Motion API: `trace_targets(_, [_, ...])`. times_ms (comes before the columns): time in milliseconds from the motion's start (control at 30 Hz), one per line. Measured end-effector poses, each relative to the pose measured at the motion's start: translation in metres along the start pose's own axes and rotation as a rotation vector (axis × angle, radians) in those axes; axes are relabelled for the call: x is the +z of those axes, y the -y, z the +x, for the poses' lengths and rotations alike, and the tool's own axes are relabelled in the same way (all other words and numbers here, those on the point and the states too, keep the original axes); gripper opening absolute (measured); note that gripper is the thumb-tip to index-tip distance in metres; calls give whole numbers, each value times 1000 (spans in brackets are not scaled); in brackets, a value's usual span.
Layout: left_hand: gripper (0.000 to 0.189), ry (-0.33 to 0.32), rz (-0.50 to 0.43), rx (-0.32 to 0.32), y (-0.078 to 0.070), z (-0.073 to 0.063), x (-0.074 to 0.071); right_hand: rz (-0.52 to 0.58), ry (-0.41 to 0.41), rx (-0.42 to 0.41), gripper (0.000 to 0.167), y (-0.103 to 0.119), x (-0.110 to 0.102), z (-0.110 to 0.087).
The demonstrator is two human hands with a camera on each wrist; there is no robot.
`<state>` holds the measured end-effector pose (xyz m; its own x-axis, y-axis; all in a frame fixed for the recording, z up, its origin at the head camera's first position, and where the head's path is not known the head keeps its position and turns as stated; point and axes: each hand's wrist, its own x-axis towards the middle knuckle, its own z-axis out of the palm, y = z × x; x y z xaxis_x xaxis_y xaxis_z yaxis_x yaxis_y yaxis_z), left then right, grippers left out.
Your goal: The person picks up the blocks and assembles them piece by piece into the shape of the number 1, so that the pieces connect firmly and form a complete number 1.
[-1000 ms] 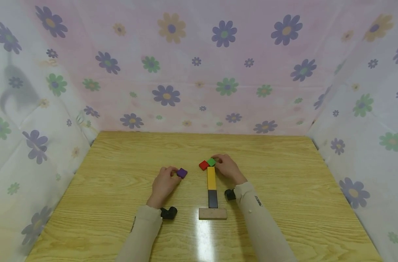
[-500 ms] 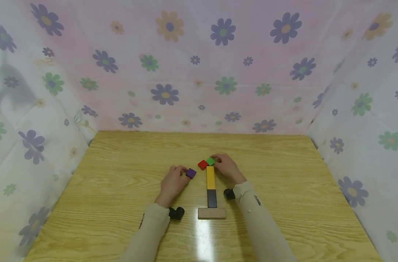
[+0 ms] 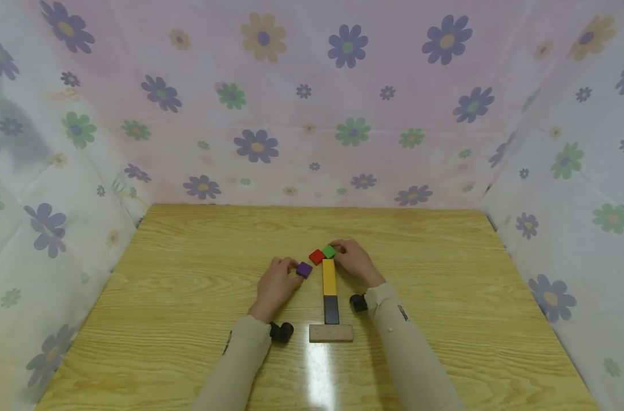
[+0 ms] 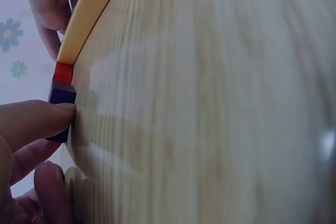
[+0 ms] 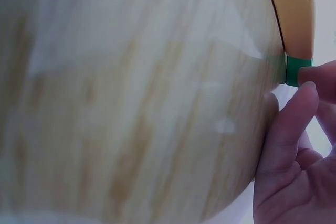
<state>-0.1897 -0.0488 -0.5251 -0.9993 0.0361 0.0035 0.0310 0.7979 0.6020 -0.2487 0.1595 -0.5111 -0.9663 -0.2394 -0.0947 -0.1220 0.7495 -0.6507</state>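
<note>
Between thumb and fingers my left hand [image 3: 277, 285] pinches a purple block [image 3: 304, 269], just left of a red block [image 3: 317, 257]. In the left wrist view the thumb lies on the purple block [image 4: 62, 95]. My right hand [image 3: 355, 260] holds a green block [image 3: 329, 252] at its right side; the green block touches the red one. Below them a long yellow block [image 3: 329, 277] runs toward me, followed by a black block [image 3: 331, 309]. Crosswise at the near end lies a tan wooden block [image 3: 331, 333].
The wood-grain table [image 3: 188, 240] carries everything. A flowered pink cloth [image 3: 312, 114] stands along its back edge, with white flowered cloth at both sides. Black wrist camera parts [image 3: 282, 332] stick out by each wrist.
My left hand has moved right with the purple block, bringing it close to the red block. The right hand keeps its place at the green block.
</note>
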Motion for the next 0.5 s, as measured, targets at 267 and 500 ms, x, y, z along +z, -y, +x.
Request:
trace_targets(267, [28,13,-3,-22,-4,2,3,6,-1,-3,35,0,0,0])
trace_targets(500, [27,15,-1,-1,-5,4,4,7,-5,1,35,-3,1,1])
